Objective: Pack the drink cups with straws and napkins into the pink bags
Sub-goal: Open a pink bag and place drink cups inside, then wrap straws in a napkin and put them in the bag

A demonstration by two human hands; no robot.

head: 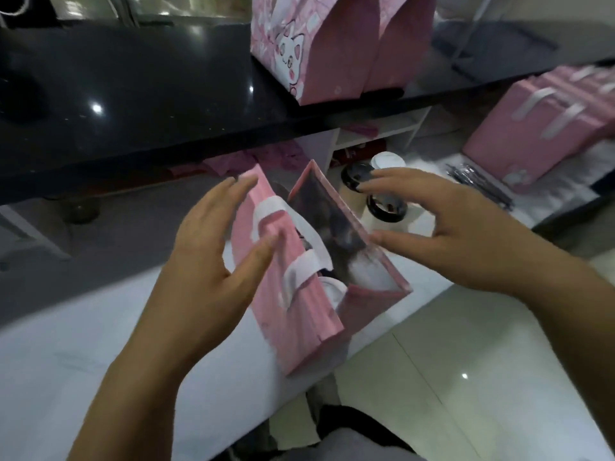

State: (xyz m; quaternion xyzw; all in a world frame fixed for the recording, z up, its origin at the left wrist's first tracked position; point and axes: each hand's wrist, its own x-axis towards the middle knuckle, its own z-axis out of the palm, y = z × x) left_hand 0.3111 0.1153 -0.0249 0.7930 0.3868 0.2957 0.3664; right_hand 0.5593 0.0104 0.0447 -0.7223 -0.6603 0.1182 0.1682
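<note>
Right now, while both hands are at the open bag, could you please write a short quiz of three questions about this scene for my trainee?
1. True or false: a white lid shows inside the open pink bag.
2. The two upright pink bags stand on: A) the black counter; B) the floor; C) a chair.
3. Fill in: the loose cup nearest the right hand has a ____ lid.
Key: 1 true; 2 A; 3 black.
</note>
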